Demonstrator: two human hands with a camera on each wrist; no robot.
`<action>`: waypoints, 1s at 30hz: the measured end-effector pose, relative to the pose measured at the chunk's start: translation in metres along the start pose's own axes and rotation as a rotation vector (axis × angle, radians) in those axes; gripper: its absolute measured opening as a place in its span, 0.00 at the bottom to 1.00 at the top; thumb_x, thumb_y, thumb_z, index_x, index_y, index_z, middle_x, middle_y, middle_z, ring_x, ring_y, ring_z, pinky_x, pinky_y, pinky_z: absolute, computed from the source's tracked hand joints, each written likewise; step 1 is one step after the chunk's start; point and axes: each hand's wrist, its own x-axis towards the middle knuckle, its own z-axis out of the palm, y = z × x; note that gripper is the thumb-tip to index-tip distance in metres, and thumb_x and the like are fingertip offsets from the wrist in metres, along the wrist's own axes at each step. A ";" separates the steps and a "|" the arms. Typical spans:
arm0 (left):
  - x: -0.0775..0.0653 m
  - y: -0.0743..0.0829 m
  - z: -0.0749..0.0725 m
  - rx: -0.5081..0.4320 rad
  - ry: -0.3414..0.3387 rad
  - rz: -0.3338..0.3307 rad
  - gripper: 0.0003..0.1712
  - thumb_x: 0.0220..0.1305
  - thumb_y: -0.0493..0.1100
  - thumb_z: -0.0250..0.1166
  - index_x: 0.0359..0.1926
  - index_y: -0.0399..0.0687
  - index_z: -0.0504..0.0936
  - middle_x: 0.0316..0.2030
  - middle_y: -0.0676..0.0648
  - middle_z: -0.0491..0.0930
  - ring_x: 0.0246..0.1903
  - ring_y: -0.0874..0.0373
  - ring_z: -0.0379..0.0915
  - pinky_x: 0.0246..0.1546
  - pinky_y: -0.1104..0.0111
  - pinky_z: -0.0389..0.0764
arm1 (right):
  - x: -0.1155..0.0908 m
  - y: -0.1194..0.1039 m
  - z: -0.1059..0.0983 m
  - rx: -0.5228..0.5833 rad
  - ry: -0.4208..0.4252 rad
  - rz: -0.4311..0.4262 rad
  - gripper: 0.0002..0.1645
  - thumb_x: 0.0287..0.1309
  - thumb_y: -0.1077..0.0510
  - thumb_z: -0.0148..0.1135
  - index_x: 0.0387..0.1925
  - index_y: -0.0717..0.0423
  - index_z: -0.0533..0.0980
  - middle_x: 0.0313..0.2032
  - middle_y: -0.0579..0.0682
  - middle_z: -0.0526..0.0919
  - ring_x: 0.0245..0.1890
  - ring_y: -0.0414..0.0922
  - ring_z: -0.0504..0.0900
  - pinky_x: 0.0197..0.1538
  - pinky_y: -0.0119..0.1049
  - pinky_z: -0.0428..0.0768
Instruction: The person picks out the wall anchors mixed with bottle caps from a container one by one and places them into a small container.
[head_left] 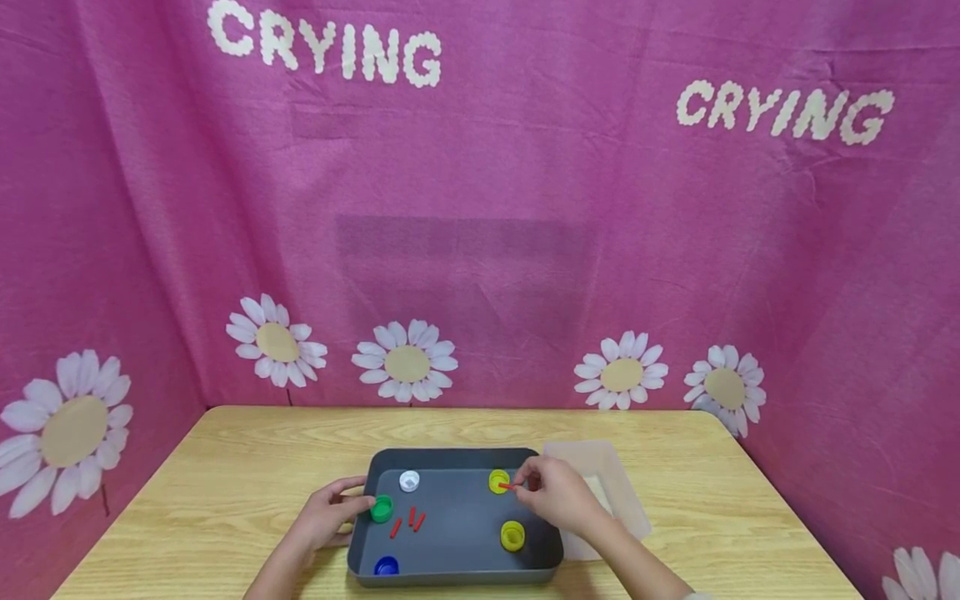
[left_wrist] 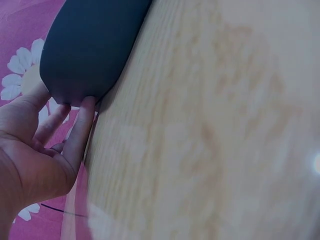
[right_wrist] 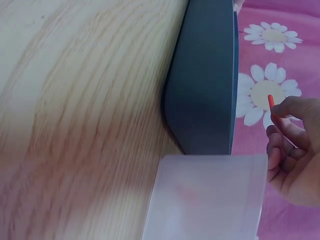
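A dark grey tray (head_left: 457, 577) stands on the table, and my left hand (head_left: 327, 512) grips its left side, thumb over the rim by a green bottle cap (head_left: 382, 509). In the left wrist view, the fingers (left_wrist: 87, 112) touch the tray's outer wall. My right hand (head_left: 558, 493) pinches a small red stick (head_left: 506, 486) between thumb and finger, over the far yellow cap (head_left: 497, 478). The right wrist view shows the red stick (right_wrist: 271, 101) poking out from the fingertips. Three more red sticks (head_left: 412, 517) lie in the tray's left half.
Also in the tray are a white cap (head_left: 408, 481), a blue cap (head_left: 386, 567) and a nearer yellow cap (head_left: 513, 536). A translucent plastic container (head_left: 628, 492) stands against the tray's right side. Behind the wooden table (head_left: 247, 467) hangs a pink flowered cloth (head_left: 465, 275).
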 end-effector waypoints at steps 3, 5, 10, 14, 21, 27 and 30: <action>0.000 0.000 0.000 0.000 -0.002 0.002 0.32 0.54 0.43 0.69 0.60 0.42 0.71 0.39 0.45 0.80 0.32 0.57 0.74 0.29 0.63 0.82 | -0.001 0.003 -0.004 -0.009 0.015 0.011 0.03 0.51 0.62 0.64 0.27 0.53 0.77 0.21 0.43 0.73 0.19 0.36 0.66 0.21 0.27 0.68; 0.001 0.000 0.000 0.003 -0.003 0.003 0.32 0.54 0.44 0.69 0.60 0.42 0.72 0.39 0.45 0.80 0.33 0.57 0.74 0.29 0.63 0.82 | -0.003 0.005 -0.006 -0.019 0.029 0.023 0.03 0.50 0.62 0.64 0.27 0.53 0.77 0.21 0.42 0.73 0.19 0.36 0.66 0.21 0.27 0.67; 0.000 0.001 0.000 -0.003 -0.006 0.005 0.32 0.54 0.43 0.69 0.60 0.41 0.71 0.39 0.46 0.81 0.32 0.57 0.74 0.30 0.62 0.82 | -0.006 0.010 -0.012 -0.013 0.052 0.036 0.03 0.49 0.62 0.64 0.27 0.54 0.77 0.21 0.43 0.73 0.17 0.36 0.67 0.18 0.28 0.68; -0.001 0.001 0.000 -0.008 -0.006 0.003 0.32 0.54 0.43 0.68 0.60 0.41 0.71 0.39 0.46 0.81 0.32 0.58 0.75 0.30 0.62 0.82 | -0.008 0.015 -0.017 -0.002 0.059 0.047 0.03 0.49 0.63 0.64 0.27 0.54 0.76 0.21 0.44 0.72 0.18 0.36 0.67 0.18 0.27 0.69; 0.002 0.001 0.000 0.016 0.006 -0.016 0.32 0.55 0.44 0.68 0.61 0.42 0.71 0.39 0.45 0.80 0.32 0.57 0.75 0.30 0.62 0.82 | -0.012 0.026 -0.026 -0.033 0.117 0.020 0.05 0.47 0.64 0.64 0.24 0.53 0.76 0.20 0.43 0.72 0.22 0.35 0.66 0.25 0.26 0.67; 0.004 -0.002 0.000 0.028 0.008 -0.022 0.33 0.54 0.45 0.69 0.61 0.43 0.71 0.40 0.45 0.79 0.32 0.58 0.75 0.30 0.62 0.82 | -0.016 0.036 -0.031 -0.040 0.138 0.059 0.05 0.48 0.63 0.65 0.24 0.52 0.77 0.20 0.42 0.72 0.22 0.35 0.66 0.25 0.27 0.66; 0.004 -0.002 0.000 0.024 0.006 -0.017 0.33 0.54 0.44 0.69 0.60 0.42 0.71 0.39 0.45 0.79 0.32 0.58 0.75 0.30 0.62 0.83 | -0.018 0.040 -0.033 -0.043 0.154 0.078 0.05 0.48 0.63 0.65 0.23 0.52 0.76 0.20 0.42 0.72 0.22 0.35 0.67 0.25 0.27 0.66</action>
